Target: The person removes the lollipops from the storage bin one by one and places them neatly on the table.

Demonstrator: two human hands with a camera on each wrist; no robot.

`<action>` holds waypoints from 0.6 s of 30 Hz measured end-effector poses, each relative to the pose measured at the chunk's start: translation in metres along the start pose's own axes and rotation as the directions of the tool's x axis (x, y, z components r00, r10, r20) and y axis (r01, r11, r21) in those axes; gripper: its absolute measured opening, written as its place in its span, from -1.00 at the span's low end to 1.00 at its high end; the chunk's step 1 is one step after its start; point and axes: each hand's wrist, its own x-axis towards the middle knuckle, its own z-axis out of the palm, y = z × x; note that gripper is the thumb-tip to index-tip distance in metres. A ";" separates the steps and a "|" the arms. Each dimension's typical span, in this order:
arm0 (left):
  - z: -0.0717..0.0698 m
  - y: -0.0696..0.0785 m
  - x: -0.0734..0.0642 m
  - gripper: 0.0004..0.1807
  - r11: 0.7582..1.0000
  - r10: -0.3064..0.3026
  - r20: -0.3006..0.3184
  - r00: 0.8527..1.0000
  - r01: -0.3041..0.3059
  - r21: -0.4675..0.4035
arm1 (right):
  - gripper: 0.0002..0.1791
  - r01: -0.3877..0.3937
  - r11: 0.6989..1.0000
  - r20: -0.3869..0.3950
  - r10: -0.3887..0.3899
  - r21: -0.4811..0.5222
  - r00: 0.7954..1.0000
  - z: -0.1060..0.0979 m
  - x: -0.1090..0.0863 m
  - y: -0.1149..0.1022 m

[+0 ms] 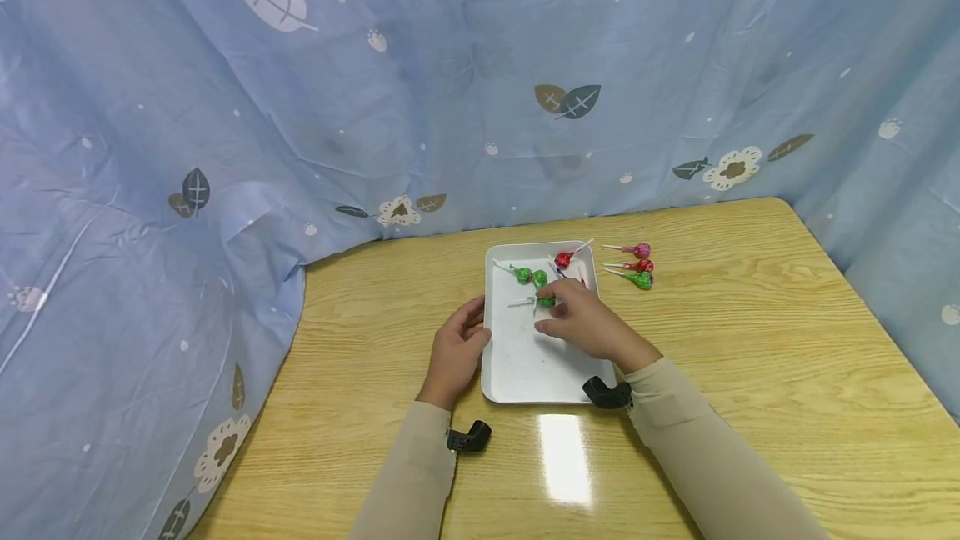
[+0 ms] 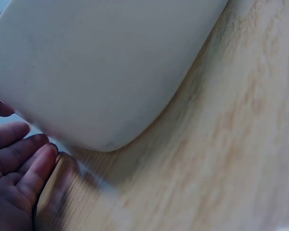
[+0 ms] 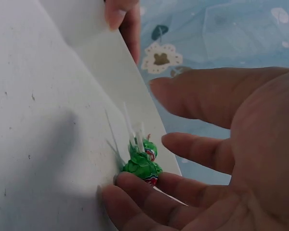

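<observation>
A white rectangular tray [image 1: 517, 361] lies on the table in front of me. My left hand [image 1: 456, 352] holds its left side, thumb at the rim and fingers along the outer wall. Over the tray's right half, my right hand [image 1: 588, 323] has its thumb and index finger spread apart. In the right wrist view its lower fingers touch a green-wrapped lollipop [image 3: 140, 166], with another green one close behind. More green lollipops [image 1: 522, 275] and a red lollipop [image 1: 563, 258] lie toward the tray's far end. Part of a dark-wrapped piece there is hidden by the right hand.
Right of the tray, a purple lollipop [image 1: 641, 249], red lollipops [image 1: 643, 265] and a green lollipop [image 1: 642, 280] lie on the wooden table [image 1: 750, 340], sticks pointing left. A blue patterned curtain [image 1: 465, 107] hangs along the table's back and left sides.
</observation>
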 end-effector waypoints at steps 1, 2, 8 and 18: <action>0.000 0.000 0.000 -0.41 1.000 0.002 0.001 1.000 -0.002 -0.004 | -0.51 0.002 1.000 0.003 -0.002 -0.004 1.000 0.000 0.000 0.000; 0.000 0.000 0.000 -0.41 1.000 0.005 0.002 1.000 -0.005 -0.008 | -0.53 0.006 1.000 0.004 -0.006 -0.008 1.000 0.001 0.000 0.001; 0.000 -0.001 0.001 -0.41 0.999 0.018 0.011 1.000 -0.018 -0.026 | -0.69 0.006 0.999 0.016 -0.005 -0.044 1.000 0.004 0.001 -0.001; 0.000 0.000 0.001 -0.41 1.000 0.010 0.001 1.000 -0.010 -0.005 | -0.55 0.057 0.987 0.054 -0.049 -0.148 0.997 0.009 0.000 -0.001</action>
